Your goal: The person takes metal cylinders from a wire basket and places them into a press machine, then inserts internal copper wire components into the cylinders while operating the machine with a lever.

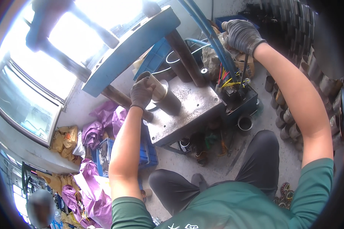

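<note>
My left hand (141,93), in a grey knitted glove, is closed on the upper rim of a shiny metal sleeve (158,91). Under the sleeve is a darker metal cylinder (169,104) on the steel bed (196,103) of a press. Far right, my right hand (242,36), gloved the same way, is curled into a fist at the top of a dark upright lever (245,70). Its fingertips are turned away from view. Overhead, the blue crossbeam (135,47) of the press spans between round steel columns (184,57).
Blue hydraulic pipes (214,42) and yellow and red wires (229,81) stand beside the bed. Several metal tubes (284,114) are stacked at the right. A black ring-shaped tube (245,123) is on the floor. Purple sacks (93,187) and a blue crate (147,152) lie to the left.
</note>
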The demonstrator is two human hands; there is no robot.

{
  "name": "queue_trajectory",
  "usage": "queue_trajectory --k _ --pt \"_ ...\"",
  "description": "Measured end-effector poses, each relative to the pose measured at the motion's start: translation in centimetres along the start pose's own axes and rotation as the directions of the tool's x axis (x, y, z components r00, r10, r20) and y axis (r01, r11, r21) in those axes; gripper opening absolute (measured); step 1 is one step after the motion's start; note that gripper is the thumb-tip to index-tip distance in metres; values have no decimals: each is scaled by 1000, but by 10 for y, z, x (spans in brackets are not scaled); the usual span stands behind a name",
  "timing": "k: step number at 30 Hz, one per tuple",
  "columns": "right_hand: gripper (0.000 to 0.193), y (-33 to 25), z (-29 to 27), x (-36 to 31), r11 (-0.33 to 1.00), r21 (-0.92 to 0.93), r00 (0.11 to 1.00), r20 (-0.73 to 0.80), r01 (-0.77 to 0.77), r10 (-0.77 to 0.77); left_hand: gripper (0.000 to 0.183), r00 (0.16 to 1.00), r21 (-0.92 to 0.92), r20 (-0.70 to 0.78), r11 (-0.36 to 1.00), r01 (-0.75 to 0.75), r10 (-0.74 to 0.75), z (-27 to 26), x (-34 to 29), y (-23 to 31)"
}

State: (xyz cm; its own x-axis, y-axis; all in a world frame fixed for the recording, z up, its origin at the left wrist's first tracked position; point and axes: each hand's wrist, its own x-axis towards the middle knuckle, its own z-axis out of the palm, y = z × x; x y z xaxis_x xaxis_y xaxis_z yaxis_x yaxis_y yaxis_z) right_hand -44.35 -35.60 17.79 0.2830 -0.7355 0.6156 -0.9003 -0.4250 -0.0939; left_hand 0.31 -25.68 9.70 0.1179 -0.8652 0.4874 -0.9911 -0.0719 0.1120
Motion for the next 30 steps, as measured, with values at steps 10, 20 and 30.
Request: queue_trajectory --k 10,20,30 --pt "27 2 -6 -4 995 66 993 96 -77 71 43 998 -75 -57 997 -8 3 2 8 13" --pt "18 -4 -25 -30 989 137 995 86 -56 45 46 938 -151 -346 985 -87 30 -58 -10 28" --pt "12 27 -43 -170 911 246 944 -92 330 -317 18 864 -434 -267 854 287 -426 32 -182 -21"
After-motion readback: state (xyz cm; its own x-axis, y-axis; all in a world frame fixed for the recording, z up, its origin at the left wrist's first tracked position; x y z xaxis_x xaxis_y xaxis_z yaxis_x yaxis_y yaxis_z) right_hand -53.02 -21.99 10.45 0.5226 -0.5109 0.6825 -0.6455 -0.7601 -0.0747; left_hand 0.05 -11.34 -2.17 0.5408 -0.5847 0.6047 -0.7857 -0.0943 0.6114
